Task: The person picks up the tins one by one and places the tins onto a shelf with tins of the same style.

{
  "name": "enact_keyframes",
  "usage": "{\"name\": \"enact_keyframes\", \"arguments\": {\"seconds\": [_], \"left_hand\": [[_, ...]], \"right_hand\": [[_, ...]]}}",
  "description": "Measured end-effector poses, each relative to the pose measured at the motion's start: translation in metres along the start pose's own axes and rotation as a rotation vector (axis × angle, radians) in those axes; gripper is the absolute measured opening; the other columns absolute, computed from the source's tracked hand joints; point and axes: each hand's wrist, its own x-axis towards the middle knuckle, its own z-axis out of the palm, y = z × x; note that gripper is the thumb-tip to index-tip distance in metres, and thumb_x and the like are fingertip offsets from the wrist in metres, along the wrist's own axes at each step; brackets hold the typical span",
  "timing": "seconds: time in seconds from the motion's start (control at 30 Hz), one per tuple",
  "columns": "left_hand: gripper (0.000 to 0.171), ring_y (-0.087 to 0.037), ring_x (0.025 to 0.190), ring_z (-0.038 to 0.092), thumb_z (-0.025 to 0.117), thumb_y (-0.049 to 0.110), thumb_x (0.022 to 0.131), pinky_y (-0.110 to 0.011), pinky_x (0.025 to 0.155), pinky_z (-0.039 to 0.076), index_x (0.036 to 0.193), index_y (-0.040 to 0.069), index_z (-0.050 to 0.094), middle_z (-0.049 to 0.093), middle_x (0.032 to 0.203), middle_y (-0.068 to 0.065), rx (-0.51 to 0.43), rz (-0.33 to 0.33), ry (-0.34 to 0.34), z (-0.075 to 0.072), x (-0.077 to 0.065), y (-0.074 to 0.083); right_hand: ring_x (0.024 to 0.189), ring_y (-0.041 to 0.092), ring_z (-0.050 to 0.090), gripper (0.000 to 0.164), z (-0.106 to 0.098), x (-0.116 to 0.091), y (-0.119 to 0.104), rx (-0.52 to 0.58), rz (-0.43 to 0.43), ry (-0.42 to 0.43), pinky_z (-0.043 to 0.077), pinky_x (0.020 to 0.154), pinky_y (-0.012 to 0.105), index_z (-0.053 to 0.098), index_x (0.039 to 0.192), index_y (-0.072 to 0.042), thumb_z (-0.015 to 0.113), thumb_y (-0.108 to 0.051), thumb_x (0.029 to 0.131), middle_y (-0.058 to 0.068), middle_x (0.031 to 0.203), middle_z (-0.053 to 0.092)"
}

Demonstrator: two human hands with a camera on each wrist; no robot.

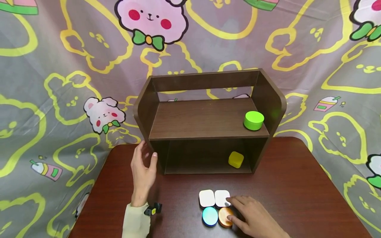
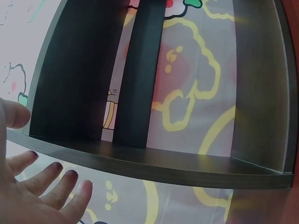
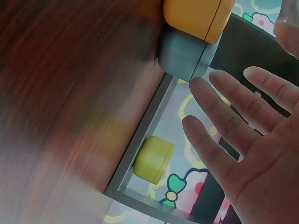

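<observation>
On the table sit two white rounded-square boxes (image 1: 206,198) side by side, with a blue round box (image 1: 210,216) and an orange round box (image 1: 225,217) in front of them. My right hand (image 1: 253,215) reaches in from the right; its fingertips overlap the right-hand white box and its thumb the orange one. Its fingers (image 3: 219,116) look straight and spread in the right wrist view. Beside the left wall of a dark brown two-level shelf (image 1: 208,119), my left hand (image 1: 144,168) is raised with fingers apart, holding nothing.
A bright green round box (image 1: 254,120) stands on the shelf's upper board at the right. Below it, in the lower compartment, is a yellow rounded box (image 1: 236,159) with a lid seam. A patterned cloth (image 1: 74,43) hangs behind the red-brown table (image 1: 306,185).
</observation>
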Motion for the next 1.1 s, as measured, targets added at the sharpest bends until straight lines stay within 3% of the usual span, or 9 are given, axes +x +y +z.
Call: {"name": "enact_keyframes", "arguments": {"seconds": [0.17,0.37,0.5,0.8,1.1], "left_hand": [[0.054,-0.033,0.128,0.063,0.069,0.002,0.095,-0.032,0.1,0.057,0.147,0.001,0.053,0.062,0.141,-0.019,-0.009,0.003,0.017,0.002,0.005,0.003],[0.052,-0.036,0.122,0.065,0.067,0.0,0.095,-0.012,0.097,0.051,0.145,-0.002,0.054,0.064,0.137,-0.023,-0.033,0.017,0.033,0.003,0.011,0.005],[0.051,-0.033,0.122,0.064,0.065,-0.001,0.096,-0.007,0.097,0.049,0.146,-0.001,0.054,0.064,0.137,-0.022,-0.046,0.024,0.033,0.003,0.014,0.004],[0.047,-0.031,0.125,0.062,0.059,0.001,0.1,-0.005,0.095,0.048,0.146,0.002,0.054,0.064,0.14,-0.02,-0.067,0.017,0.025,0.005,0.016,0.004],[0.043,-0.034,0.121,0.066,0.061,0.002,0.1,-0.003,0.095,0.048,0.142,-0.002,0.056,0.065,0.135,-0.024,-0.078,0.01,0.037,0.009,0.021,0.006]], "right_hand": [[0.108,0.012,0.064,0.055,-0.001,0.0,0.001,0.02,0.015,-0.044,0.059,0.094,0.05,0.064,0.137,-0.025,0.054,-0.065,0.1,-0.012,0.127,0.065],[0.094,0.002,0.055,0.052,0.001,0.0,0.004,0.004,-0.018,-0.023,0.058,0.084,0.041,0.067,0.132,-0.026,0.056,-0.064,0.1,-0.017,0.111,0.058],[0.09,0.0,0.049,0.048,0.003,0.0,0.005,0.0,-0.029,-0.006,0.055,0.079,0.037,0.068,0.129,-0.025,0.059,-0.062,0.099,-0.017,0.104,0.055],[0.099,0.009,0.062,0.054,0.008,-0.003,0.005,-0.025,-0.026,-0.051,0.059,0.09,0.044,0.07,0.127,-0.021,0.055,-0.065,0.1,-0.014,0.11,0.066],[0.109,0.018,0.067,0.064,0.008,-0.002,0.001,0.034,0.009,-0.149,0.058,0.097,0.053,0.066,0.137,-0.023,0.049,-0.072,0.099,-0.008,0.119,0.071]]}}
